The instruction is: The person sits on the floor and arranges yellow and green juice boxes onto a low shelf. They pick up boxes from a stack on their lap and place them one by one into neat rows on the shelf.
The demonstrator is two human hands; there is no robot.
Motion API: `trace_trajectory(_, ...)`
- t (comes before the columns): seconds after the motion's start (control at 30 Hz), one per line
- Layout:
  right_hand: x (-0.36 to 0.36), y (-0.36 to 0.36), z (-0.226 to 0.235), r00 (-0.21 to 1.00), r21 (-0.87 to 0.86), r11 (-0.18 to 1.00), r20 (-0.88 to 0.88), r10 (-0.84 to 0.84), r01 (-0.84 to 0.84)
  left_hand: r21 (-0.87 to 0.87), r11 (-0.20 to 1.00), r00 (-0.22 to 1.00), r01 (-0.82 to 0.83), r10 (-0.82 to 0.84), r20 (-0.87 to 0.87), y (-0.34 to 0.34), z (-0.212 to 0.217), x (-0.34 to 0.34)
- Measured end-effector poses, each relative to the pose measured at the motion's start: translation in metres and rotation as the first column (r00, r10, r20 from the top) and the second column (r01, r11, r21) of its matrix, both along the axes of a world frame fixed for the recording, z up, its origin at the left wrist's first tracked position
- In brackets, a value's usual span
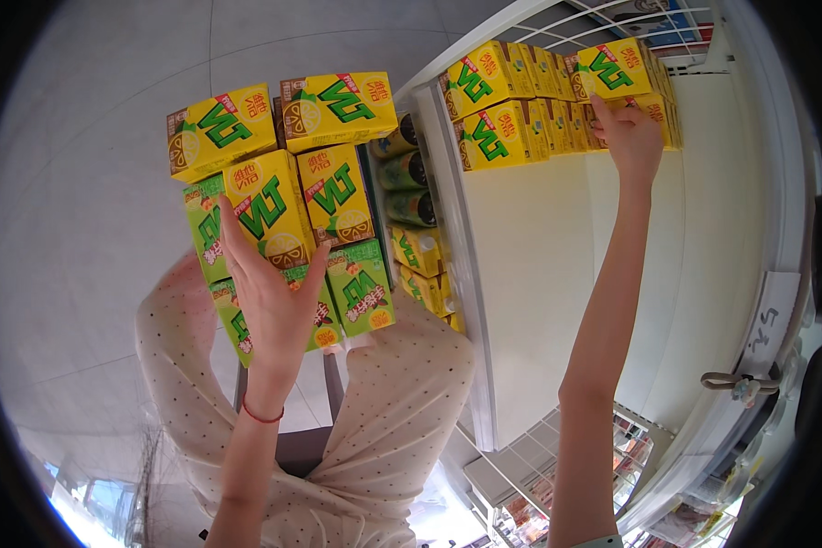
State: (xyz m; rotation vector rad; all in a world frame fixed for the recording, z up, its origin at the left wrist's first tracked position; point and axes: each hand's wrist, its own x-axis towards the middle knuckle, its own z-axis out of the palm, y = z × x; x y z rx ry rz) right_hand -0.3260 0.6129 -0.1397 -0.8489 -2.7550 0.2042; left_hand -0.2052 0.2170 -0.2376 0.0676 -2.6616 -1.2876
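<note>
On the left, my left hand (279, 306) grips a yellow drink carton (265, 205) with a lemon-slice print, the fingers on its left side and the thumb by its lower right edge. It belongs to a stack of yellow and green cartons above my lap; another yellow carton (336, 192) stands to its right and a green carton (361, 283) below that. My right hand (632, 142) reaches onto the white shelf, its fingers apart and partly bent against the front of the yellow cartons (612, 70) stacked two high there. Its palm side is hidden.
More yellow cartons (489, 135) stand in rows at the shelf's far left. Below the shelf's front edge (461, 274), dark bottles (406, 173) and yellow cartons (420, 251) show. A white wire rack (603, 27) bounds the far end. A price tag (772, 315) hangs on the right.
</note>
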Motion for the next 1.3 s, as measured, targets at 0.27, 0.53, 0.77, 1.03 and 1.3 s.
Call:
trace_trajectory(0.27,0.015,-0.011,-0.008,0.964,-0.012,0.981,-0.187,0.187,-0.193,0.155,0.988,1.000,-0.026,0.025,0.008,-0.004,0.005,-0.001)
trace_trajectory(0.53,0.105,-0.130,0.002,0.809,-0.466,0.713,-0.535,0.244,-0.523,0.875,0.419,0.913,-0.243,-0.206,0.352,-0.015,0.063,0.017)
trace_trajectory(0.77,0.185,-0.260,-0.028,0.668,-0.499,0.453,-0.451,0.591,-0.738,0.930,0.018,0.691,-0.367,-0.665,0.285,-0.003,0.080,0.024)
trace_trajectory(1.03,0.213,-0.257,-0.050,0.893,-0.761,0.550,-0.447,-0.060,-0.344,0.984,0.167,0.547,-0.055,-0.819,0.170,-0.002,0.073,0.034)
trace_trajectory(1.3,0.213,-0.221,-0.042,0.716,-0.783,-0.167,-0.431,-0.548,-0.599,0.892,0.428,0.639,0.143,-0.728,0.247,0.025,0.048,0.026)
